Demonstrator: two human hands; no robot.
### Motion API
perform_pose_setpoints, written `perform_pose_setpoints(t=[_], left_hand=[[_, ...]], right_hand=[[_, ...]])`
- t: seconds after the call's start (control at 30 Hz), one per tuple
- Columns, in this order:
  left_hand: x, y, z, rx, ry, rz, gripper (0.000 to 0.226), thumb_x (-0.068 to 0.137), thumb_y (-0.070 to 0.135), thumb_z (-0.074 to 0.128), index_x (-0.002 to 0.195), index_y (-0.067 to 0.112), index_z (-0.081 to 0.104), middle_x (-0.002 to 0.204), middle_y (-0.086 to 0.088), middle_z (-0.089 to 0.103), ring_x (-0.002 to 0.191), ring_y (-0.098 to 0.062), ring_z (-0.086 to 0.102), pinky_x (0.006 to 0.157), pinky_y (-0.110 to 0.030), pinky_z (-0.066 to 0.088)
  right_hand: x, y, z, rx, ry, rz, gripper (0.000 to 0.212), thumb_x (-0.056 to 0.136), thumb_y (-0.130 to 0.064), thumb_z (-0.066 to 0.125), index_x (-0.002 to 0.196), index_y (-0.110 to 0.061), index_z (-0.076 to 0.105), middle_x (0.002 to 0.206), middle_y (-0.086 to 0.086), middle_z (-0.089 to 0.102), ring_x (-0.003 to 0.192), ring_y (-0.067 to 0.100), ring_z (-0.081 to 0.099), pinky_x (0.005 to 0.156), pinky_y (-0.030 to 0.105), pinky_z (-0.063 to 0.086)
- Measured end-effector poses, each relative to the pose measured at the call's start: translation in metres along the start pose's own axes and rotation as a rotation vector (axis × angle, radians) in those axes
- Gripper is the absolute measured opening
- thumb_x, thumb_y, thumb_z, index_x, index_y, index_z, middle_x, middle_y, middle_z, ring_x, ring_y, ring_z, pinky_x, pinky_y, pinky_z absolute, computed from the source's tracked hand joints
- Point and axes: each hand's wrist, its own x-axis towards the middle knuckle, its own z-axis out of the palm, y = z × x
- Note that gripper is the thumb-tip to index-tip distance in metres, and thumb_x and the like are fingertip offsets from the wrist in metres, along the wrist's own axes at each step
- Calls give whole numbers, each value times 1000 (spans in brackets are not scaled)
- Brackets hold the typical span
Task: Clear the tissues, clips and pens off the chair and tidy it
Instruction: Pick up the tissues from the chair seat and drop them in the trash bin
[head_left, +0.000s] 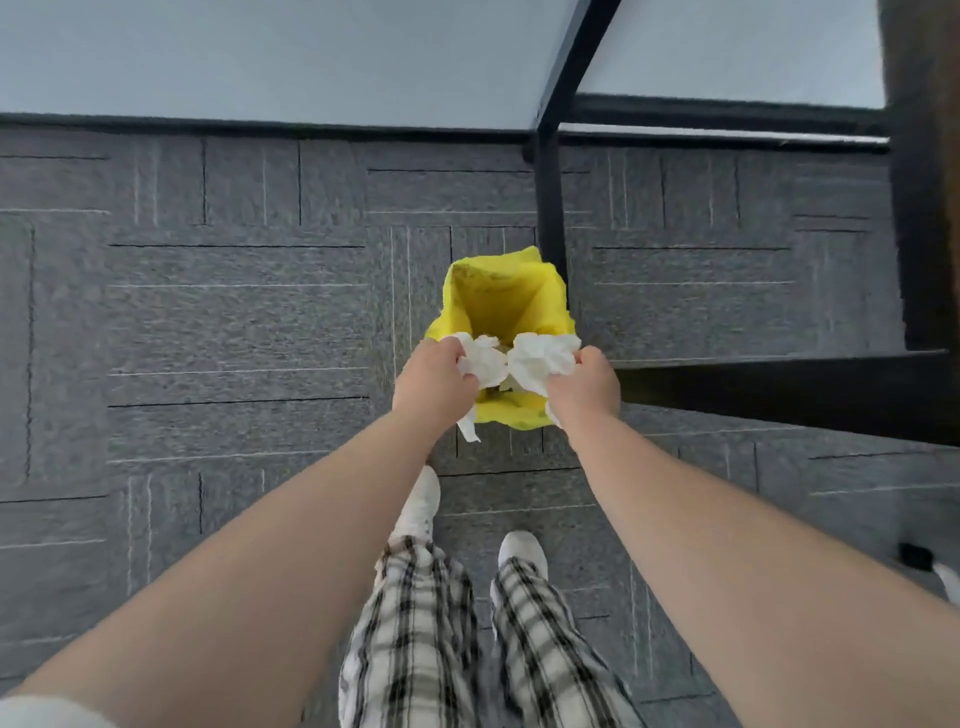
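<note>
A small bin lined with a yellow bag (501, 296) stands on the grey carpet ahead of my feet. My left hand (434, 376) grips a crumpled white tissue (483, 360) over the bin's near rim, and a strip of it hangs below my wrist. My right hand (587, 387) holds a second crumpled tissue (543, 356) beside the first, also above the bin's opening. The two wads nearly touch. The chair, clips and pens are out of view.
A black metal table frame (551, 208) stands right behind the bin, with its dark shelf (779, 387) reaching out to the right. A grey wall with a dark skirting runs along the back. My white shoes (522, 551) stand just short of the bin.
</note>
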Motion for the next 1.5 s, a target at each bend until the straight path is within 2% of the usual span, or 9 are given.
perform_pose_setpoints(t=[0.13,0.3,0.5,0.63,0.77,0.9,1.13,1.33,1.5], left_hand=[[43,-6,8,-21,-24,34,25,87,18,53,108,4,56,112,-16,53,82,-28,48,68,-35,41],[69,-3,15,-45,-123,47,45,87,26,59,129,14,48,129,-13,50,108,-32,55,78,-34,44],[71,6,11,-61,-280,147,77,85,32,64,149,23,22,154,-2,30,140,-23,31,107,-35,34],[70,14,5,29,-306,211,80,84,31,65,149,23,20,153,-3,31,138,-24,34,105,-34,35],[63,17,-6,119,-320,231,75,87,28,62,149,22,21,151,-5,33,137,-25,36,104,-35,37],[56,19,-28,240,-341,219,74,88,30,59,149,27,19,152,-5,32,136,-27,37,100,-37,40],[24,30,-71,366,-310,187,80,87,35,60,150,26,12,150,-7,36,127,-29,48,88,-38,47],[-23,64,-93,483,-335,233,75,88,37,58,150,24,16,149,-8,37,130,-31,44,97,-40,45],[-82,95,-96,572,-361,283,72,90,34,55,150,22,16,145,-10,42,128,-32,47,96,-38,44]], right_hand=[[20,-7,32,106,13,102,29,88,-5,51,117,-8,53,118,11,61,106,32,58,73,31,41],[33,-15,49,234,1,188,36,82,-10,62,116,-16,52,116,5,60,104,29,59,88,43,54],[34,-19,44,236,-63,179,46,79,-19,68,121,-22,50,99,-2,57,95,28,61,79,49,58],[25,-17,34,218,-130,181,64,83,-26,69,138,-27,37,120,-1,52,105,28,55,83,50,58],[13,-17,25,226,-208,221,72,86,-35,67,145,-39,27,141,2,41,114,32,52,73,46,61],[2,-24,20,142,-233,134,59,90,-31,60,142,-37,34,133,1,47,106,30,55,73,46,61],[-38,-36,-12,-24,-238,-17,55,92,-25,54,144,-25,35,140,3,50,115,31,55,93,41,51],[-72,-24,-53,-27,-221,-64,57,94,-32,53,146,-22,32,144,8,46,127,34,47,98,41,44],[-112,3,-85,-5,-199,-121,51,93,-31,53,141,-21,39,138,8,53,121,33,52,98,44,47]])
